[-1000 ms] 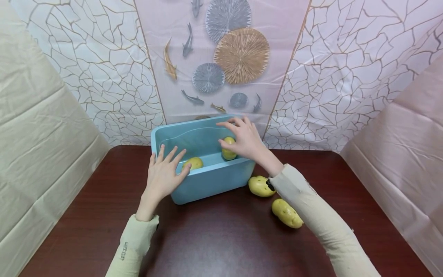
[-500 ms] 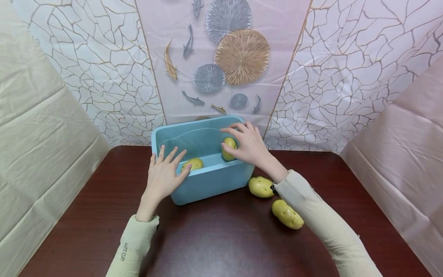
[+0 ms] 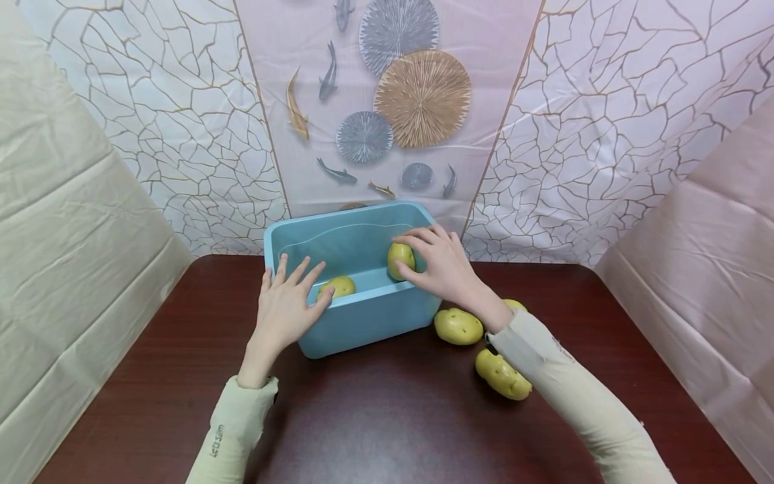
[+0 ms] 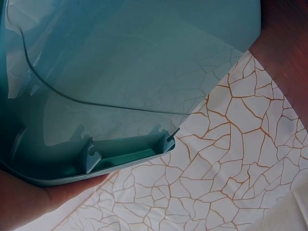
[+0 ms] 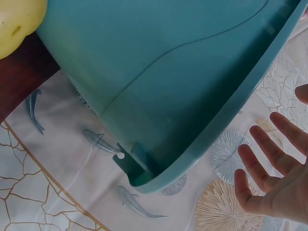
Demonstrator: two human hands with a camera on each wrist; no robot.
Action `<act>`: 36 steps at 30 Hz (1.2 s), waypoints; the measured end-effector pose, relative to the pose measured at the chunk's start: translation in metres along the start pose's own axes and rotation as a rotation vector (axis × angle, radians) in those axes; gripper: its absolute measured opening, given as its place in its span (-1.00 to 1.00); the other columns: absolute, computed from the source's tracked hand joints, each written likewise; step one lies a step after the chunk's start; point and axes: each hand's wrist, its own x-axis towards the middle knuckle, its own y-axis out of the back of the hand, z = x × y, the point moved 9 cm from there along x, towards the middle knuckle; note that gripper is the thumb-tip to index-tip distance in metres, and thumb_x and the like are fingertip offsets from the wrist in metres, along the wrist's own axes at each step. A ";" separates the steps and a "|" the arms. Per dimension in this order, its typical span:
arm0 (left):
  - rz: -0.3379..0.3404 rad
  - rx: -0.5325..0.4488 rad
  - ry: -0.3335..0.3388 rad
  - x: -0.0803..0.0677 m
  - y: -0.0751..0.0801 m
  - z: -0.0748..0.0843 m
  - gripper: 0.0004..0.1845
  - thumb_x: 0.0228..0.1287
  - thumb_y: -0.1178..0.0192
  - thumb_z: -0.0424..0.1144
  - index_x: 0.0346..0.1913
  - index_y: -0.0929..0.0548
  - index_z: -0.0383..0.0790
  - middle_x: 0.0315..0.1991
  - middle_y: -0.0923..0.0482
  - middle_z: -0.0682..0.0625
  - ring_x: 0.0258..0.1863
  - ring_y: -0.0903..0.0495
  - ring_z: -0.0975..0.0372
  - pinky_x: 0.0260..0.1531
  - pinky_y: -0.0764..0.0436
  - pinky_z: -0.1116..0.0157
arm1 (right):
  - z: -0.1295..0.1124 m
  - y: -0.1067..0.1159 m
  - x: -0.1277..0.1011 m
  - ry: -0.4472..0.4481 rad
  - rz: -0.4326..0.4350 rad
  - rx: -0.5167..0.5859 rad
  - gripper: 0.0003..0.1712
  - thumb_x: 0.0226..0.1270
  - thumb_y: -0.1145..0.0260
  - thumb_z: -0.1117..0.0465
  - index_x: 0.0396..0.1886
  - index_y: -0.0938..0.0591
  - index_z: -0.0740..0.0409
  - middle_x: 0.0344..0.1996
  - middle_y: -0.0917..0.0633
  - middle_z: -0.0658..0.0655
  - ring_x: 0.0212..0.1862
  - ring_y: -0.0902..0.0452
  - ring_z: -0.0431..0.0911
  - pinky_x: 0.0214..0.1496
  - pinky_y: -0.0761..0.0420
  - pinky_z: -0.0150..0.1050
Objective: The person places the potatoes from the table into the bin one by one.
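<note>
My left hand [image 3: 287, 306], fingers spread, lies along the near left rim of a light blue plastic bin [image 3: 369, 323]. In the left wrist view, part of that hand [image 4: 24, 204] is right at the bin's rim. One yellow potato [image 3: 341, 286] sits inside, by the left thumb. A second potato [image 3: 398, 255] stands at the bin's right end. Over that end hovers my right hand [image 3: 447, 265], its thumb and fingers parted and overlapping the potato in the head view. The right wrist view shows its fingers [image 5: 262, 166] loosely bent, holding nothing, outside the rim.
Right of the bin, one potato [image 3: 458, 327] lies on the dark red-brown table [image 3: 375, 417]. Another potato [image 3: 498, 374] is nearer the right sleeve, and one more [image 3: 514, 304] is mostly hidden behind that sleeve. Patterned cloth [image 3: 211, 121] hangs close behind the bin.
My right hand has drifted right and toward me, away from the potato in the bin. Another potato now shows behind the right sleeve. The left hand and the bin have stayed put.
</note>
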 end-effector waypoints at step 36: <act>-0.030 -0.008 0.010 0.000 -0.002 0.000 -0.39 0.23 0.18 0.22 0.30 -0.25 0.08 0.34 -0.17 -0.06 0.39 0.16 -0.11 0.27 0.12 -0.16 | -0.002 0.015 -0.048 0.054 0.080 0.043 -0.60 0.07 -0.22 0.03 -0.03 -0.58 -0.07 -0.10 -0.59 0.06 -0.12 -0.38 -0.04 -0.28 -0.27 -0.17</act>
